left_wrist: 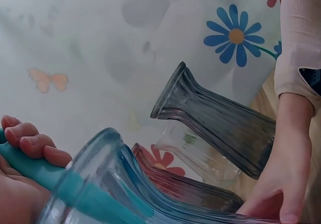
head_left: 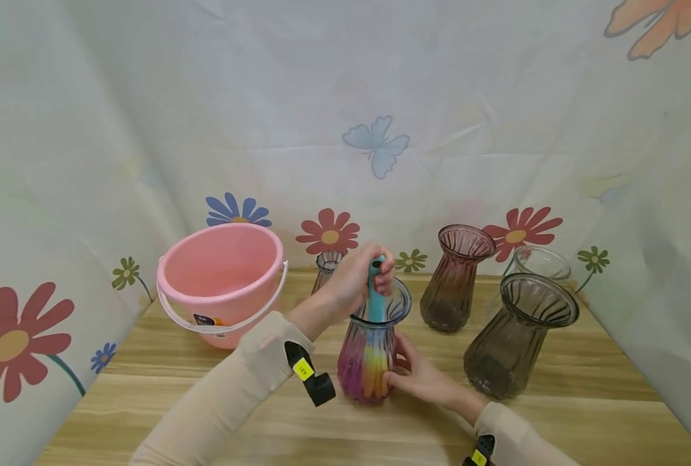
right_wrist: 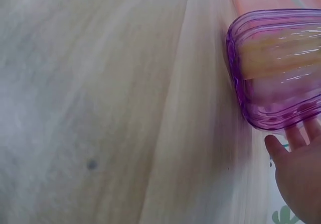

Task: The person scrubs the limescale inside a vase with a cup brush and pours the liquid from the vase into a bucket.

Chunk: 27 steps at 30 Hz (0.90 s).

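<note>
Brush handle (head_left: 376, 303), turquoise, pokes up nearly vertical, and the left hand (head_left: 357, 275) is clamped on the top of it, fingers wrapped right round. Down inside the tall ribbed vase (head_left: 350, 362), the yellow-orange brush head (head_left: 376, 372) sits low near the base, as far as the tinted glass lets anyone tell. The vase stands mid-worktop (head_left: 252, 440), upright or close to it. The right hand (head_left: 424, 375) grips it from about four o'clock, thumb in front near the bottom, other fingers round the side.

That low brace looks like the right call imo: with the handle sticking up that high, a sideways shove could tip the whole thing. Short twists, easing the head into the ribs one hour at a time, should beat levering against the glass. Can't tell if it's wet; if so, a firmer hold down low seems wise. Watch the neighbours too: brown-pink vase (head_left: 450, 291) at one o'clock, grey vase (head_left: 505, 349) at three, and a pink bucket (head_left: 243, 310) at ten, just beyond the left sleeve (head_left: 223, 395), so big elbow swings are risky.
</note>
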Available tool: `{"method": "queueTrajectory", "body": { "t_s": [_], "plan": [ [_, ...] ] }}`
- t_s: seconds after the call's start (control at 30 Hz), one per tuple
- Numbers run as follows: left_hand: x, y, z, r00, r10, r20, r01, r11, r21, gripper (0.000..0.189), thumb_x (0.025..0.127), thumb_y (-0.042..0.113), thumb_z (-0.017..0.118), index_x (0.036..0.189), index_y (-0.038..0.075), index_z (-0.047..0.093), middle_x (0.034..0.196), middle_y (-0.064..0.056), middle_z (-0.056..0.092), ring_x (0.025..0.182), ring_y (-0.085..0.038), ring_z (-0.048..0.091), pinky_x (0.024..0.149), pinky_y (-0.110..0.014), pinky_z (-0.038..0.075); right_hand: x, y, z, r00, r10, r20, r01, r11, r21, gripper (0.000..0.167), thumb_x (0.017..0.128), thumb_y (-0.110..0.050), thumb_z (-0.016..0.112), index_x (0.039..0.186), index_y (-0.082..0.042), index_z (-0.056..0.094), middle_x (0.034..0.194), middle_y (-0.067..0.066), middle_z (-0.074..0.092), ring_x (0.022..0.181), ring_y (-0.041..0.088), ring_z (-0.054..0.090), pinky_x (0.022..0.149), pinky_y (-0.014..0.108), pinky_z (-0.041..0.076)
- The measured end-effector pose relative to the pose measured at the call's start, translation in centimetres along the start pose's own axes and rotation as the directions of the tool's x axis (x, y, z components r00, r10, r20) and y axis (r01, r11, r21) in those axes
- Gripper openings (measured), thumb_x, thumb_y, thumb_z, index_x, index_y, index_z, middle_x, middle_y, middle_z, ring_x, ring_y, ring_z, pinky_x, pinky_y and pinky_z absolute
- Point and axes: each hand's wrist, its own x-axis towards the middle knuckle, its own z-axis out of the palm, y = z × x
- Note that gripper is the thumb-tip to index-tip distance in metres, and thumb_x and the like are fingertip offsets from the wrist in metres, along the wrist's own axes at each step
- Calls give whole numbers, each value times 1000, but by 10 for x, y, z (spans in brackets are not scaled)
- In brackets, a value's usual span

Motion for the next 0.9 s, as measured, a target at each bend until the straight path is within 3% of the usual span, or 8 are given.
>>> {"method": "queueTrajectory", "body": {
  "t_s": [0.2, 0.3, 0.43, 0.53, 0.7, 0.9],
  "plan": [
    [-1, 18, 5, 999, 34, 9, -35, 999, 14, 30, 93, 18, 26, 66, 6, 35, 58, -2, 31, 53, -18, 28, 57, -28, 29, 0, -1, 4, 999, -27, -38, 26, 999, -27, 77, 86, -13, 63, 143, -1, 13, 135, 29, 34, 123, 48, 37, 96, 49, 39],
    [0, 39, 9, 997, 69, 19, -69, 997, 21, 30, 92, 15, 26, 65, 6, 34, 56, -2, 30, 52, -19, 28, 56, -28, 29, 1, 0, 6, 998, -35, -48, 33, 999, -39, 76, 85, -14, 64, 143, -1, 16, 134, 27, 34, 122, 47, 38, 95, 48, 41],
    [2, 71, 12, 987, 158, 17, -159, 987, 9, 29, 90, 14, 26, 64, 7, 34, 55, -2, 28, 51, -18, 26, 55, -29, 26, 1, 2, 6, 998, -14, -59, 12, 999, -35, 76, 84, -14, 65, 142, -2, 19, 135, 28, 33, 122, 47, 39, 95, 50, 41],
    [1, 87, 12, 980, 198, 27, -198, 980, -8, 30, 91, 14, 25, 64, 7, 34, 55, -2, 27, 50, -18, 25, 55, -29, 25, 1, 3, 7, 998, 7, -67, -9, 1000, -17, 75, 84, -14, 66, 141, -3, 19, 136, 28, 33, 122, 47, 39, 95, 49, 41],
    [-1, 90, 13, 979, 200, 36, -199, 979, -33, 31, 91, 13, 23, 63, 7, 34, 54, -2, 28, 50, -17, 25, 54, -28, 26, 1, 2, 8, 997, 22, -75, -22, 1000, 11, 75, 83, -13, 67, 139, -3, 19, 134, 28, 34, 121, 47, 41, 93, 47, 44],
    [0, 76, 9, 977, 212, 19, -211, 976, -51, 28, 89, 12, 24, 63, 8, 34, 54, -1, 28, 50, -17, 25, 54, -28, 25, 0, -1, 9, 993, 43, -106, -46, 999, -17, 74, 82, -15, 68, 137, -5, 21, 129, 25, 38, 118, 46, 44, 92, 47, 44]
  ]
}}
